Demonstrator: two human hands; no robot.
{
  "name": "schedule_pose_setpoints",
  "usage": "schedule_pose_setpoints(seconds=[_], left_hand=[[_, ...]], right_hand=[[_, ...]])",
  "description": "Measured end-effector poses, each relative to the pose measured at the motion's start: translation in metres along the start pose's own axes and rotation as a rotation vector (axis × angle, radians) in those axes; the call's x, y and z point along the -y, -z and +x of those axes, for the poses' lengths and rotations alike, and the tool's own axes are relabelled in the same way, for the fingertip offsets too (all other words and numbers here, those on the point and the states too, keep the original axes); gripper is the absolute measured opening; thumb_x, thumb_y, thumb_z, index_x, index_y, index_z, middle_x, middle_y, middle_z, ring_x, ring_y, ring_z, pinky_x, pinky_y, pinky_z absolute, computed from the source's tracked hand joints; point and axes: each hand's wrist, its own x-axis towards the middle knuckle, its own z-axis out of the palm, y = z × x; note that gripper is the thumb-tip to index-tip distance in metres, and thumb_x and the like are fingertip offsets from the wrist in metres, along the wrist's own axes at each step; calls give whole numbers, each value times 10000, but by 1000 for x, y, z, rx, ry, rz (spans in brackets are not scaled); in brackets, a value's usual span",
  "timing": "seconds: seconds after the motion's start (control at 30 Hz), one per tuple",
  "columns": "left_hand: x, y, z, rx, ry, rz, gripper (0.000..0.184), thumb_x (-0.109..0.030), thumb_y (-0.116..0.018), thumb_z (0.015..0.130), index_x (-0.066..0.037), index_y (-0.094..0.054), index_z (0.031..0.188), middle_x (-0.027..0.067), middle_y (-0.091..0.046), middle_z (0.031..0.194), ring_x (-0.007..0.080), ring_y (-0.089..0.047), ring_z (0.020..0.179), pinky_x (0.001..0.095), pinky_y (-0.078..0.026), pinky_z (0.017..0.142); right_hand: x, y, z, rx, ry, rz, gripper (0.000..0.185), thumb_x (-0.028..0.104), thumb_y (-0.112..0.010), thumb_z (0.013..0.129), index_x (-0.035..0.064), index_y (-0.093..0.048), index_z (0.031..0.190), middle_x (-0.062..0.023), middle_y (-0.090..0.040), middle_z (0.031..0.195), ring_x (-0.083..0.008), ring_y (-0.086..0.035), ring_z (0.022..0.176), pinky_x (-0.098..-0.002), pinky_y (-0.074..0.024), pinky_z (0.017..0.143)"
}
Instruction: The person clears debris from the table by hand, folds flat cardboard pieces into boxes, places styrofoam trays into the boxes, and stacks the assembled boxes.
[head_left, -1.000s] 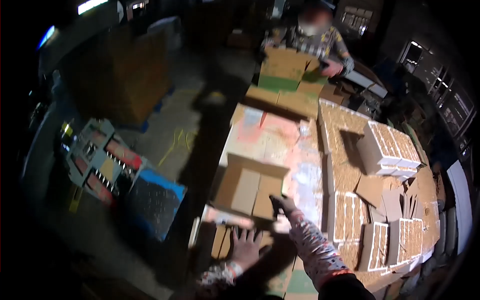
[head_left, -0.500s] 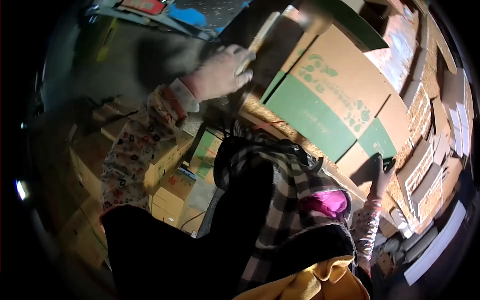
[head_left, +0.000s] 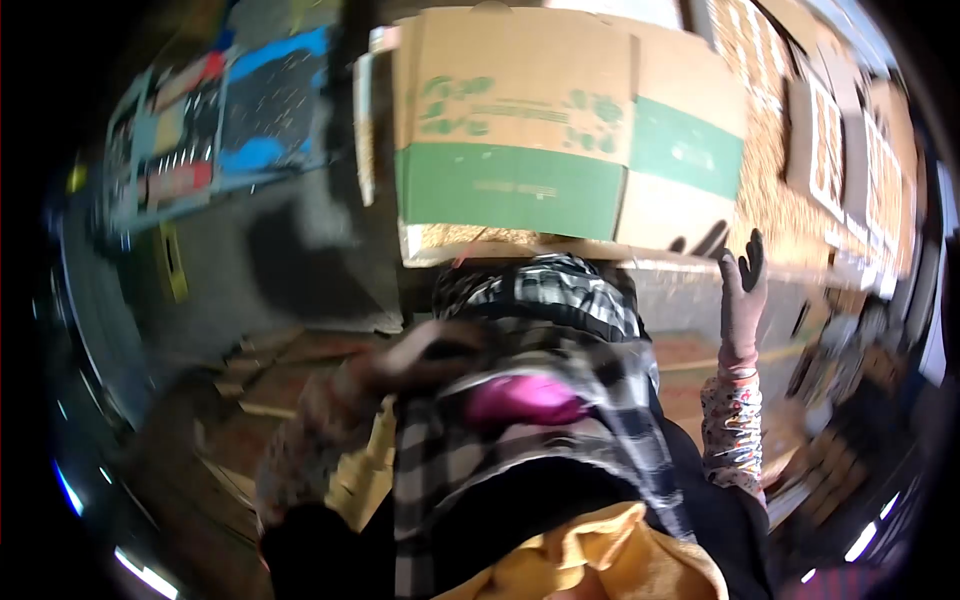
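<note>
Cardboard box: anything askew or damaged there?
No tear shows. One oddity: the green band on the cardboard box sits higher right of the seam, so it doesn't line up; possibly just the print.

No text, label, brand or number is reading legibly from here. The carton (head_left: 570, 128) is carrying green print: a left motif (head_left: 455, 105) and a right motif (head_left: 592, 118) are flanking small green lettering (head_left: 522, 110), too faint to decipher. Below, a green band (head_left: 425, 185) is bearing a pale line of print (head_left: 515, 188), also unreadable, with a small pale mark (head_left: 541, 196) sitting under it. The adjoining panel (head_left: 655, 65) is showing another green band (head_left: 650, 133) with blurred pale characters (head_left: 693, 152).
</note>
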Motion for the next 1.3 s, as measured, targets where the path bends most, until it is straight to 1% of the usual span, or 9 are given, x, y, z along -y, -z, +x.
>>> schedule_pose_setpoints(seconds=[0.13, 0.27, 0.33, 0.53, 0.63, 0.73, 0.97, 1.17, 1.3], left_hand=[[-12, -2, -42, -118, 289, 112, 271, -132, -629, 840, 19, -607, 1064, 150, -602, 1118, 229, -555, 1059, 335, -430, 906], [-16, 27, -17, -98, 478, 116, 259, -101, -616, 843, 29, -604, 1067, 116, -628, 1050, 172, -576, 1001, 297, -441, 871], [-26, 36, 22, -371, 175, 197, 287, -91, -628, 833, 42, -579, 1083, 111, -643, 951, 184, -607, 879, 288, -466, 806], [-25, 147, 137, -1374, -35, 997, 766, -297, -728, 740, 77, -333, 1279, 305, -405, 1247, 421, -410, 1148, 416, -341, 984], [2, 184, 173, -1230, -131, 462, 897, -344, -759, 710, 80, -264, 1326, 230, -439, 1248, 316, -423, 1166, 376, -354, 967], [-46, 149, 173, -1124, 53, -27, 866, -229, -776, 719, 47, -248, 1347, 136, -509, 1174, 215, -516, 1052, 308, -431, 875], [-126, 99, 134, -1105, -652, 18, 582, -118, -617, 865, -5, -298, 1339, 118, -447, 1236, 183, -453, 1124, 289, -404, 935], [-175, 64, 127, -1053, -586, -454, 493, -145, -517, 931, -33, -293, 1355, 120, -420, 1300, 194, -499, 1120, 280, -484, 871], [-178, 44, 79, -1035, -572, 96, 430, -179, -509, 913, -70, -406, 1316, 130, -407, 1330, 221, -444, 1187, 307, -390, 965]], right_hand=[[45, -5, -81, -39, -145, 202, 377, 61, -521, 878, -13, -491, 1247, -123, -538, 1230, -209, -524, 1083, -308, -435, 899], [47, -13, -111, 619, 62, -108, 302, 136, -641, 777, -17, -617, 1037, -122, -639, 1029, -242, -592, 962, -354, -448, 884], [35, -13, -73, 424, -355, 147, 303, 119, -630, 799, -40, -606, 1056, -110, -648, 1012, -201, -599, 946, -317, -460, 865], [25, -36, 121, -268, 281, -146, 506, 161, -613, 814, -63, -460, 1241, -238, -523, 1219, -307, -507, 1139, -359, -393, 968], [2, -53, 206, 151, -149, 45, 690, 289, -653, 811, -59, -345, 1321, -184, -528, 1203, -220, -514, 1102, -307, -400, 936], [35, -70, 214, 83, 117, 215, 455, 245, -652, 824, -28, -510, 1159, -94, -607, 1026, -154, -564, 947, -279, -447, 820], [154, 9, 186, -193, 369, 574, 519, 326, -618, 858, -46, -454, 1181, -113, -551, 1059, -179, -516, 951, -289, -417, 845], [166, 18, 182, -315, 325, 641, 623, 262, -666, 829, -61, -354, 1261, -136, -486, 1177, -189, -472, 1056, -307, -380, 927], [178, 27, 166, -297, 420, 692, 312, 226, -630, 865, -16, -550, 1044, -70, -574, 1028, -152, -516, 945, -296, -402, 871]])
